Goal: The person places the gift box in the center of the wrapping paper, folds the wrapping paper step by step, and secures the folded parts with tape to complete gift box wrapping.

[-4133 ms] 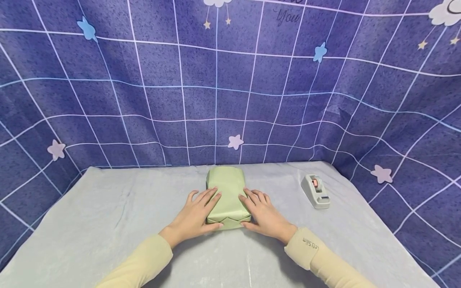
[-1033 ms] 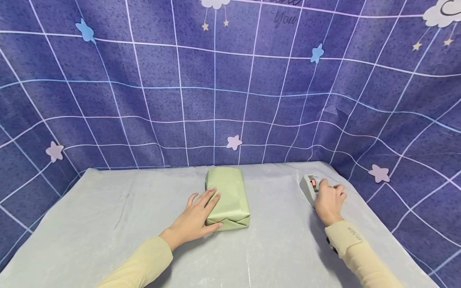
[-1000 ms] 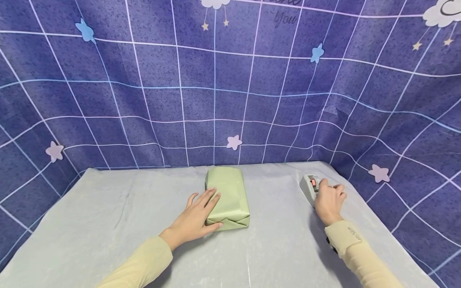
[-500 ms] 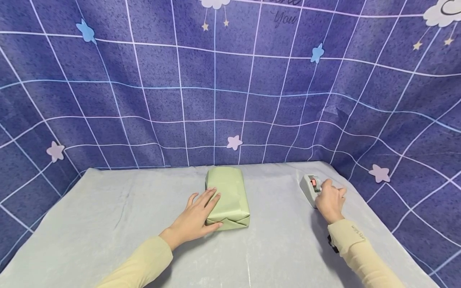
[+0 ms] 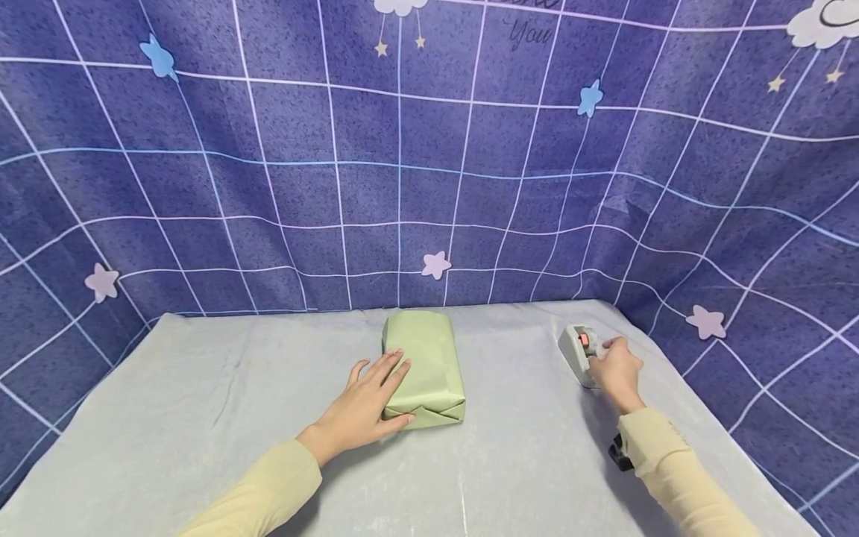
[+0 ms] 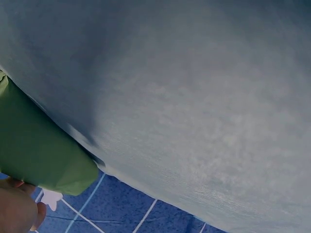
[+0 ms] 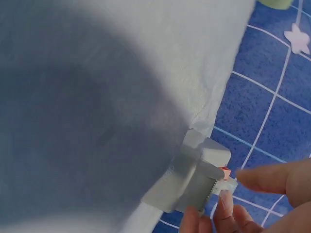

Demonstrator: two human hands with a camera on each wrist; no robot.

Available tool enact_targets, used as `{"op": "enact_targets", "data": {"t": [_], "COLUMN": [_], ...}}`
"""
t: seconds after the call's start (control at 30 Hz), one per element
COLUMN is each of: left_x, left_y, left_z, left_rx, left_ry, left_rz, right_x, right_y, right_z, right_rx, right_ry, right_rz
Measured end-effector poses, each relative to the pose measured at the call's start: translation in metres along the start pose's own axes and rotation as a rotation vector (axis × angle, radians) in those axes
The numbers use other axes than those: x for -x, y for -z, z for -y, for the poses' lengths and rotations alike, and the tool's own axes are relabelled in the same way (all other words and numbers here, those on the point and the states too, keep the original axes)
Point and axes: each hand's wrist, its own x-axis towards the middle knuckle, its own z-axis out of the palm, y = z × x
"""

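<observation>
A parcel wrapped in light green paper (image 5: 429,365) lies lengthwise on the table. My left hand (image 5: 365,399) rests on its left side, fingers spread over the top and thumb along the folded near end. In the left wrist view the parcel's long side (image 6: 41,141) shows, with part of that hand (image 6: 19,206) at the lower corner. At the right stands a pale grey tape dispenser (image 5: 574,356). My right hand (image 5: 616,369) grips at its cutter end with curled fingers. In the right wrist view the thumb and fingertips (image 7: 225,201) close around the clear tape beside the toothed cutter (image 7: 212,188).
A pale grey cloth (image 5: 255,410) covers the table. Behind and to the right hangs a dark blue curtain (image 5: 376,194) with a grid, stars and clouds. A black wrist camera (image 5: 620,453) sits under my right sleeve.
The right hand has left the parcel and gone right to the tape dispenser. Over the last second it has turned slightly there. The left hand has stayed on the parcel.
</observation>
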Motion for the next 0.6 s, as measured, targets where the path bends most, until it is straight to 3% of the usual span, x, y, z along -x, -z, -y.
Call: {"op": "enact_targets", "data": {"t": [0.23,0.6], "left_x": [0.000,0.000], "left_y": [0.000,0.000], "left_z": [0.000,0.000], "left_rx": [0.000,0.004], "left_ry": [-0.008,0.000], "left_rz": [-0.006,0.004], "right_x": [-0.004,-0.009], "right_y": [-0.002,-0.010], "right_z": [-0.003,-0.013], "right_rx": [-0.154,-0.318], "right_ry": [-0.181,-0.318], "right_rz": [-0.025,-0.068]}}
